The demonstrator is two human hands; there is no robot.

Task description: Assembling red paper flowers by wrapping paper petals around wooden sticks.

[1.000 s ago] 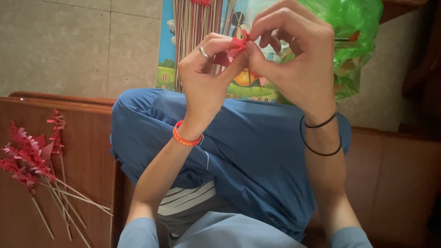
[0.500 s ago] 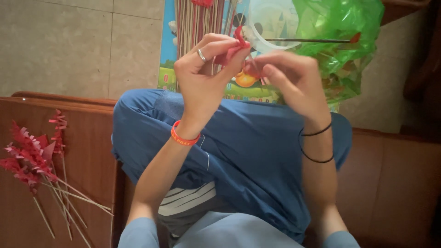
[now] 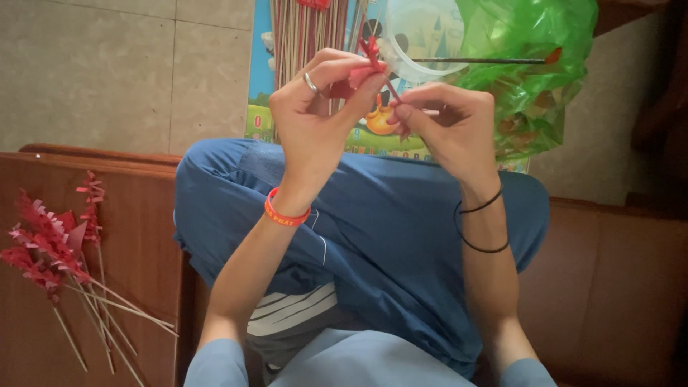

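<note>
My left hand (image 3: 319, 107), with a ring and an orange wristband, pinches a strip of red fringed paper (image 3: 369, 54) at the top of a thin wooden stick (image 3: 392, 92). My right hand (image 3: 444, 122), with two black bands on the wrist, grips the same stick just below, fingers curled round it. Both hands hover above my crossed legs in blue trousers (image 3: 373, 229).
Several finished red paper flowers on sticks (image 3: 50, 244) lie on the wooden bench (image 3: 136, 236) at the left. On the floor ahead are a bundle of bare sticks (image 3: 308, 32), a colourful poster (image 3: 258, 93), a clear plastic bowl (image 3: 419, 36), a brush (image 3: 480, 61) and a green plastic bag (image 3: 537, 43).
My right hand has dropped from beside the left to below it and now holds the stick lower. The red paper tip stands higher above my left fingers.
</note>
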